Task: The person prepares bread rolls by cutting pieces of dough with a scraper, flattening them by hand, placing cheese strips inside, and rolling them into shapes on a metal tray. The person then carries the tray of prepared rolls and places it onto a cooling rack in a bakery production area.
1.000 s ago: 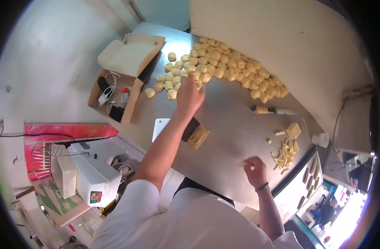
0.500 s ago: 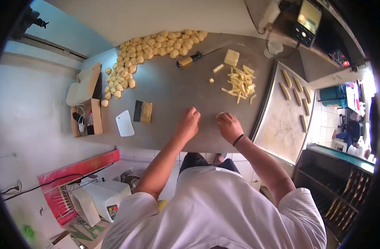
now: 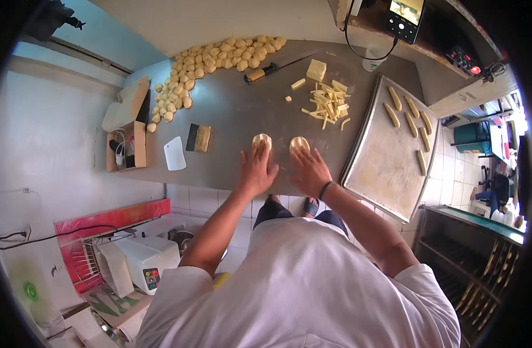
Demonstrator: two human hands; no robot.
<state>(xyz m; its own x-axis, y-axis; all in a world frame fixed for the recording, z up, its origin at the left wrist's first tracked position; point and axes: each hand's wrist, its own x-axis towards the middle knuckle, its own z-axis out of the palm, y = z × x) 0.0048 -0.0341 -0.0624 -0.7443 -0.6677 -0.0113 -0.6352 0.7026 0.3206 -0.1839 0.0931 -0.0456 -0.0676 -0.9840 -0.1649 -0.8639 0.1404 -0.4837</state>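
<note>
Two flattened pieces of dough lie side by side on the metal table [image 3: 231,116] in front of me. My left hand [image 3: 258,170] rests its stretched fingers on the left dough piece [image 3: 262,139]. On the right dough piece [image 3: 299,143] lie the fingers of my right hand [image 3: 310,171], spread and flat. Beyond the right hand is a pile of pale cheese sticks [image 3: 328,103], with a cheese block [image 3: 316,70] behind it. A scraper with a wooden grip [image 3: 202,139] and a white plastic scraper [image 3: 175,154] lie to the left.
Many dough balls [image 3: 219,57] cover the far left of the table. A long knife [image 3: 260,73] lies beside them. At right, a metal tray [image 3: 382,156] holds several dough sticks [image 3: 411,124]. A cardboard box [image 3: 139,142] stands at the left edge, a plastic cup [image 3: 373,59] at the back.
Both hands have opened from closed fingers and now lie flat on two dough pieces. The dough under them is now visible. The view has shifted slightly.
</note>
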